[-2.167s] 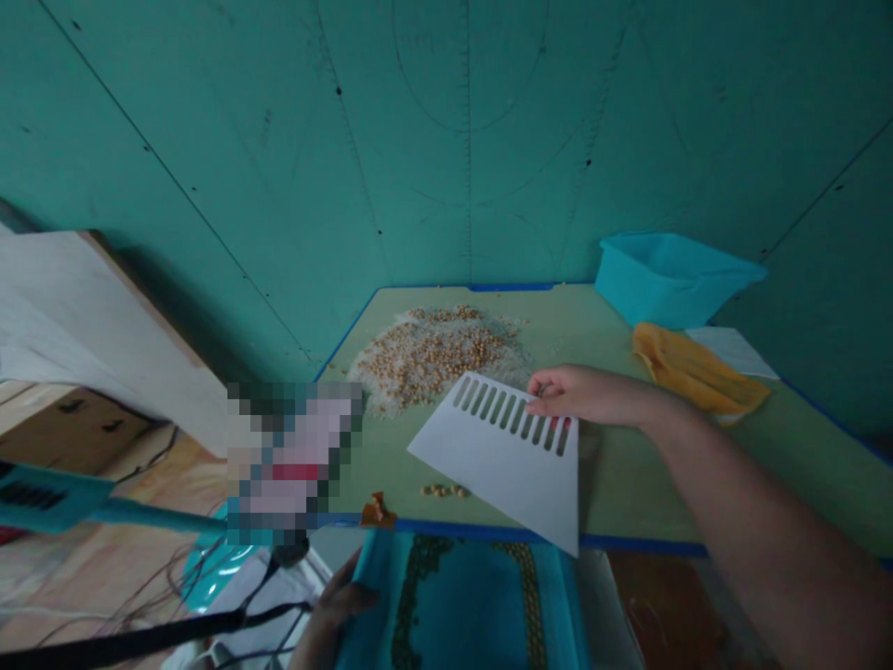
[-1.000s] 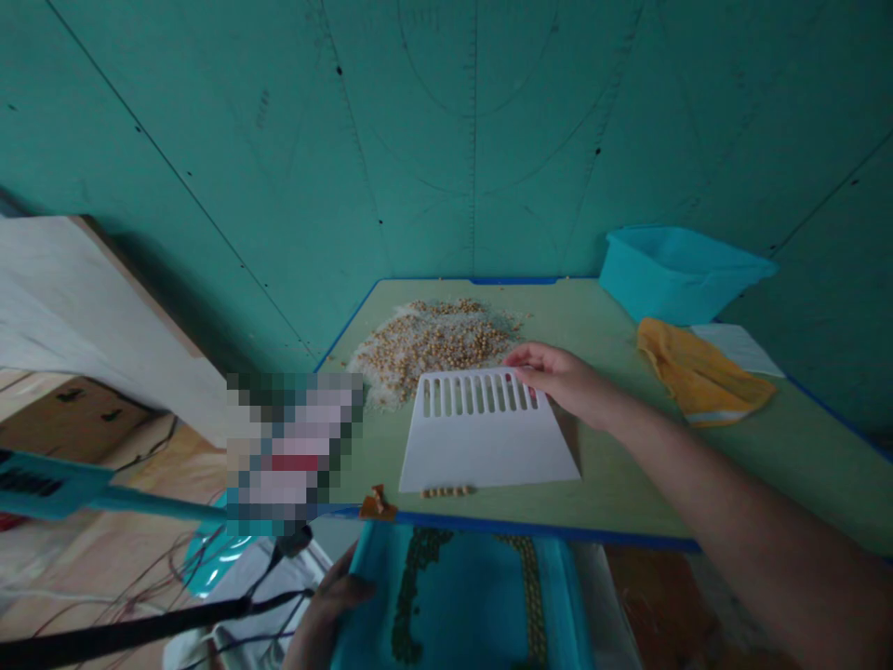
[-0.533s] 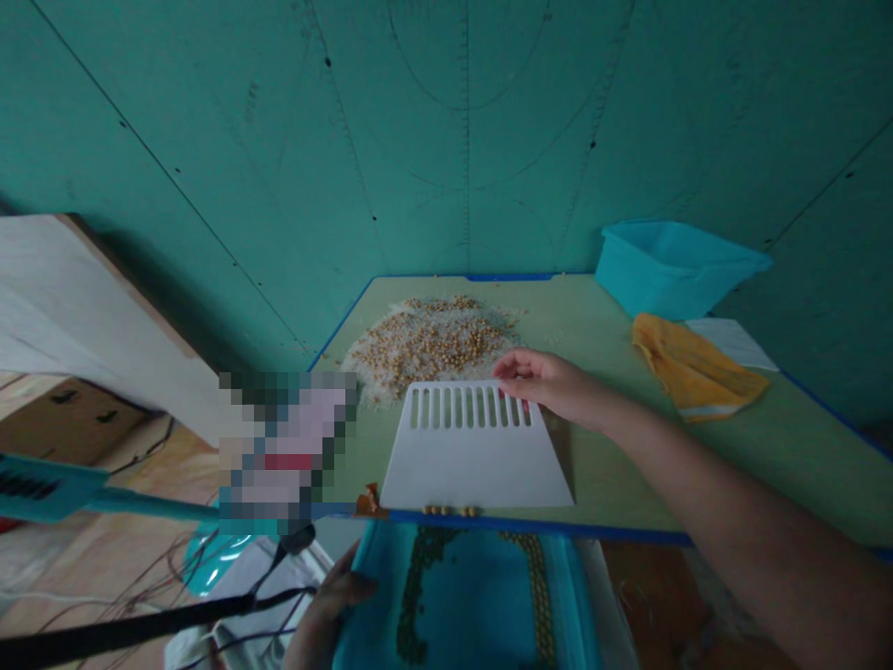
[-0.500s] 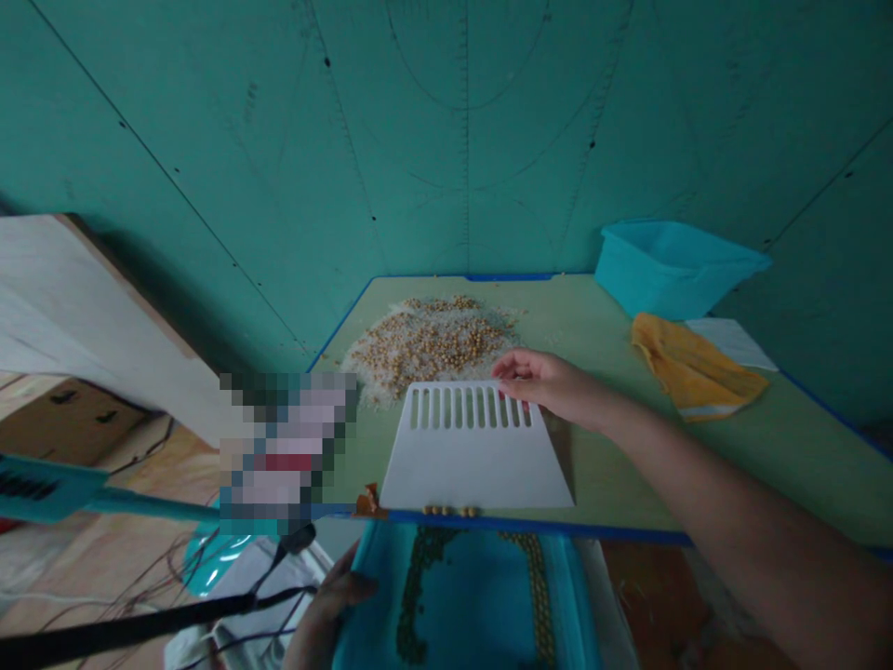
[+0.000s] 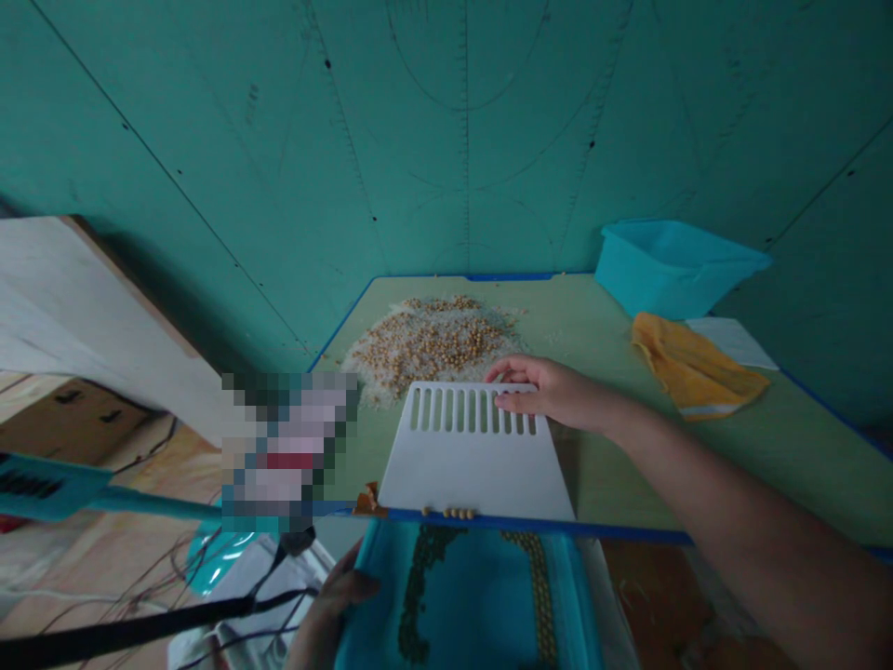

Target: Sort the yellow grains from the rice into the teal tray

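Note:
My right hand [image 5: 540,386] is closed on the slotted end of a white plastic scraper [image 5: 478,470], its fingers behind and its thumb in front. The scraper stands tilted with its wide edge along the table's near rim. A few yellow soybeans [image 5: 459,513] sit on that rim just below it. My left hand [image 5: 341,588] grips the left side of a blue bin [image 5: 481,605] under the table edge. Inside the bin are dark green bits [image 5: 411,600] on the left and soybeans [image 5: 540,596] on the right. Behind the scraper lies a heap of white grains and soybeans [image 5: 436,344].
A blue tub [image 5: 656,279] stands at the back right of the table [image 5: 628,465], by an orange cloth [image 5: 698,372] and a white sheet. At the near-left edge is a small brown scrap [image 5: 369,500]. A black strap [image 5: 174,616] and cables cross the lower left.
My right hand has pulled the scraper slightly nearer, its edge now at the rim, and the thumb has shifted down over the slots. Some soybeans on the rim have moved. The left hand stays on the bin.

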### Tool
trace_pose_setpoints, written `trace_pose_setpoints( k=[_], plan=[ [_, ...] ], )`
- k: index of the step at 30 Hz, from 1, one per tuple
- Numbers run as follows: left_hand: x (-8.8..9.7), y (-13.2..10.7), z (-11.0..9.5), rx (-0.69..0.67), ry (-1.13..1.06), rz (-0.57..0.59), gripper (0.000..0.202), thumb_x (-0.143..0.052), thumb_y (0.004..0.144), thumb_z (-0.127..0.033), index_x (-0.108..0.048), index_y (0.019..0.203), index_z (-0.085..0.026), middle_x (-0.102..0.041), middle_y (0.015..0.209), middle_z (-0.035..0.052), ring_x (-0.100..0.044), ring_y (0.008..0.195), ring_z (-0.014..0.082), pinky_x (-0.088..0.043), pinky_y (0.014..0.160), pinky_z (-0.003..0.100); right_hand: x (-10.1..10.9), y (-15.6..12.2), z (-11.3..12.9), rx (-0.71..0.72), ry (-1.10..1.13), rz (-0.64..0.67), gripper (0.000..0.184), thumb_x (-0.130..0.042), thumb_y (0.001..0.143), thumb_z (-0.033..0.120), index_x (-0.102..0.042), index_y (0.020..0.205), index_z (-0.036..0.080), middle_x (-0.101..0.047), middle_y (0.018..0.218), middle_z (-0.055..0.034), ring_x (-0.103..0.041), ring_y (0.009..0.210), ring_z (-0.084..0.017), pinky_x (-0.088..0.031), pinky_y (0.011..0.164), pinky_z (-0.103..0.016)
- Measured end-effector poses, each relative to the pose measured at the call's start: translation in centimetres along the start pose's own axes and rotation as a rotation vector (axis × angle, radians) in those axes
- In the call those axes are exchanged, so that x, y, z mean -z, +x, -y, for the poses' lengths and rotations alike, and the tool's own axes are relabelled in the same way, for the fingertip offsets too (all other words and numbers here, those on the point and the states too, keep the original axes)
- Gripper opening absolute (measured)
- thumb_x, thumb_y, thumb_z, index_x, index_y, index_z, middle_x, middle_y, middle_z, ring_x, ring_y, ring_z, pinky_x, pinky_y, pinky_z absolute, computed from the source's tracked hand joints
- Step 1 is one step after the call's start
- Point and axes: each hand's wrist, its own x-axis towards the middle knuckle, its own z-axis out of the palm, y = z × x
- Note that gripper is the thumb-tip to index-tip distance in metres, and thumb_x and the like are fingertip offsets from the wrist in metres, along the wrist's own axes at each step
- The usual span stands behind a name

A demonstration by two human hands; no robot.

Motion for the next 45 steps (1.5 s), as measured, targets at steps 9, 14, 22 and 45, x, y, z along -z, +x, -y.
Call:
trace_pose_setpoints(
  k=[9, 14, 22, 45],
  plan=[
    [1.0, 1.3, 0.1, 0.115, 0.031, -0.018, 0.029, -0.069, 0.031, 0.004, -0.070, 0.051, -0.018, -0.052, 0.029, -0.0047, -0.042, 0.036, 0.0116, -0.035, 0.042, 0.025, 0.1, -0.5, 0.5, -0.022, 0.033, 0.066, 0.032, -0.059, 0.070, 0.030, -0.043, 0.097, 0.023, -0.052, 0.071, 0.0040, -0.046, 0.051, -0.006, -0.037, 0.047, -0.018],
    [0.8, 1.0, 0.0, 0.088, 0.031, -0.009, 0.030, -0.064, 0.036, 0.002, -0.071, 0.055, -0.020, -0.052, 0.031, -0.0045, -0.044, 0.038, 0.0138, -0.037, 0.045, 0.028, 0.2, -0.7, 0.5, -0.008, 0.025, 0.084, 0.034, -0.059, 0.070, 0.029, -0.041, 0.099, 0.024, -0.053, 0.069, 0.0043, -0.047, 0.052, -0.007, -0.038, 0.048, -0.019],
    [-0.4, 0.4, -0.7, 0.059, 0.051, -0.036, 0.033, -0.060, 0.033, 0.005, -0.070, 0.053, -0.020, -0.053, 0.029, -0.0048, -0.043, 0.035, 0.0129, -0.036, 0.042, 0.026, 0.1, -0.9, 0.9, 0.028, 0.032, 0.096, 0.029, -0.056, 0.073, 0.026, -0.041, 0.098, 0.023, -0.055, 0.073, 0.0031, -0.047, 0.054, -0.007, -0.039, 0.048, -0.018],
    [0.0, 1.0, -0.4, 0.088, 0.071, -0.017, 0.029, -0.063, 0.033, 0.001, -0.069, 0.051, -0.021, -0.054, 0.029, -0.0047, -0.045, 0.036, 0.0147, -0.037, 0.044, 0.028, 0.1, -1.1, 1.2, 0.057, 0.044, 0.120, 0.025, -0.054, 0.075, 0.024, -0.040, 0.097, 0.023, -0.054, 0.074, 0.0026, -0.046, 0.056, -0.007, -0.040, 0.049, -0.019]
  ],
)
